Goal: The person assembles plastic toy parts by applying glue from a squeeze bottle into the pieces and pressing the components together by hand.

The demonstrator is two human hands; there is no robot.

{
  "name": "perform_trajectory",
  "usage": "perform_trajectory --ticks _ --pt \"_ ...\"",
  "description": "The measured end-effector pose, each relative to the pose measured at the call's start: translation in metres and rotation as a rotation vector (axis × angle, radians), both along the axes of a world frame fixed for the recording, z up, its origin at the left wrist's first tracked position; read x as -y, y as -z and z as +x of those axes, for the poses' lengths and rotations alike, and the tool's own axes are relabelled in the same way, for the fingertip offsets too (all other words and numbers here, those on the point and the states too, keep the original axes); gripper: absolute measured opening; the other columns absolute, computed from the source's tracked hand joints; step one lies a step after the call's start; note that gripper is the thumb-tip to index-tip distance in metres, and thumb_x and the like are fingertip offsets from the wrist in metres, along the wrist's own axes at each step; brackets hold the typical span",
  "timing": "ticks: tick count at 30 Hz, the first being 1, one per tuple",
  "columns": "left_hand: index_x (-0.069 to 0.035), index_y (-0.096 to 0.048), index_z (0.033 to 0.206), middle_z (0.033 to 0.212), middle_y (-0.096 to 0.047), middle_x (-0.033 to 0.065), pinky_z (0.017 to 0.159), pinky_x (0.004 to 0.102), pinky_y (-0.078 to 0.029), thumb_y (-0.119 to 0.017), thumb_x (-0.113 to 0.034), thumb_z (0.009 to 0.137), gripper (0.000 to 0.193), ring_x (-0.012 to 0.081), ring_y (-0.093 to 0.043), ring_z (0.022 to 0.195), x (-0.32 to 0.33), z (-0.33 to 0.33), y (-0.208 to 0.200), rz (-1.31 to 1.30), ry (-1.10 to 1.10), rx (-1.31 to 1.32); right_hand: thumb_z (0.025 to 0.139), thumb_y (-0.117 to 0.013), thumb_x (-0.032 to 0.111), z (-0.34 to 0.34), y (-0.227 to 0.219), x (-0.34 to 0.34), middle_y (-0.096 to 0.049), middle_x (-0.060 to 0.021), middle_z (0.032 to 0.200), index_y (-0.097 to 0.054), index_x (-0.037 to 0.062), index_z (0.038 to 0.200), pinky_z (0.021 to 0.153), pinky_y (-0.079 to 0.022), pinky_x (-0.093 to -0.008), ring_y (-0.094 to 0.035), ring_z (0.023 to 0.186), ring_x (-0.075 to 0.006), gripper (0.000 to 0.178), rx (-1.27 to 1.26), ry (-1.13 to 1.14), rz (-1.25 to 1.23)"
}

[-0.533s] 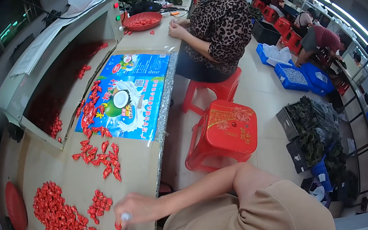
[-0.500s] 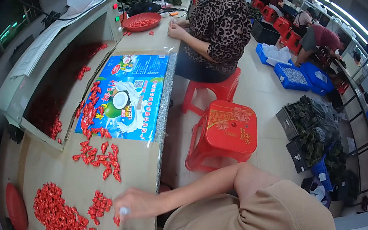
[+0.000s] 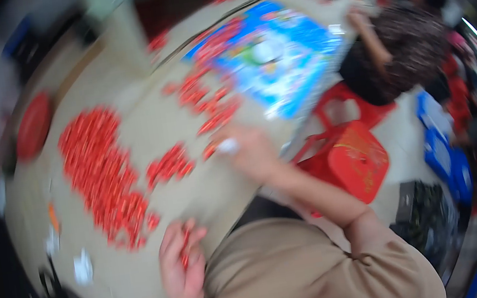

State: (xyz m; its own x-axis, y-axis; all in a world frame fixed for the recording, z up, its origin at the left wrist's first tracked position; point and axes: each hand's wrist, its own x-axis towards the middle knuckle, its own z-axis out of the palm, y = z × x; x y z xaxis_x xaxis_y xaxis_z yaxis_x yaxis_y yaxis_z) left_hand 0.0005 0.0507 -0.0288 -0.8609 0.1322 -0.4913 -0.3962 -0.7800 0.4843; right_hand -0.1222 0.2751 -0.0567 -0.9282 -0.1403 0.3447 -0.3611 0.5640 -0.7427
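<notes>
The picture is smeared by motion. My left hand (image 3: 182, 263), a metal band at its wrist, is near the table's front edge, fingers closed around a small glossy red piece (image 3: 187, 244). Further out over the tabletop, my right hand (image 3: 248, 150) has a white wrap on one finger and a small red piece (image 3: 210, 149) at its fingertips. A large heap of such red pieces (image 3: 97, 163) lies to the left. Between the heap and my right hand sits a smaller cluster (image 3: 169, 164). Looser pieces (image 3: 197, 94) spread toward a blue printed sheet (image 3: 305, 57).
A pale machine housing (image 3: 118, 28) with a dark opening stands at the back. Red dishes (image 3: 34, 126) lie left and far right. Beyond the table's right edge are a red stool (image 3: 359, 159), a seated person (image 3: 406, 43) and blue crates (image 3: 443, 151). White scraps (image 3: 83, 267) lie lower left.
The view has turned left, so the table sits further right and higher. My right hand has moved outward, toward the scattered red pieces. My left hand still holds a red piece.
</notes>
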Motion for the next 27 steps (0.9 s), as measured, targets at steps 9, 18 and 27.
perform_trajectory --ticks 9,18,27 --pt "0.003 -0.047 0.125 0.123 -0.054 0.0132 0.075 0.0242 -0.051 -0.045 -0.009 0.095 0.032 0.0302 -0.046 0.125 0.01 -0.006 -0.004 0.361 -0.176 -0.064 0.074 -0.066 -0.006 0.02 -0.034 0.035 -0.055 0.0006 0.077 -0.065 0.001 0.099 0.061 -0.042 -0.0192 -0.05 0.069 -0.0049 0.026 0.474 -0.103 -0.46" --pt "0.003 -0.037 0.134 0.117 -0.057 0.0168 0.049 0.0178 -0.048 -0.048 -0.011 0.094 0.044 0.0274 -0.063 0.101 0.024 0.005 0.004 0.169 -0.071 -0.171 0.074 -0.061 -0.007 0.032 -0.037 0.061 -0.05 -0.0072 0.105 -0.045 0.0023 0.118 0.071 -0.043 -0.0229 -0.053 0.079 -0.0098 0.047 0.626 -0.461 -0.675" --pt "-0.007 -0.048 0.121 0.072 -0.043 0.0002 0.033 0.0192 -0.024 -0.055 -0.039 0.09 0.045 0.0067 -0.036 0.042 0.029 0.011 0.022 0.119 -0.02 -0.306 0.085 -0.054 0.002 0.038 -0.037 0.067 -0.039 -0.0115 0.121 -0.039 0.0027 0.123 0.07 -0.046 -0.0256 -0.06 0.089 -0.0185 0.042 0.539 -0.553 -0.586"
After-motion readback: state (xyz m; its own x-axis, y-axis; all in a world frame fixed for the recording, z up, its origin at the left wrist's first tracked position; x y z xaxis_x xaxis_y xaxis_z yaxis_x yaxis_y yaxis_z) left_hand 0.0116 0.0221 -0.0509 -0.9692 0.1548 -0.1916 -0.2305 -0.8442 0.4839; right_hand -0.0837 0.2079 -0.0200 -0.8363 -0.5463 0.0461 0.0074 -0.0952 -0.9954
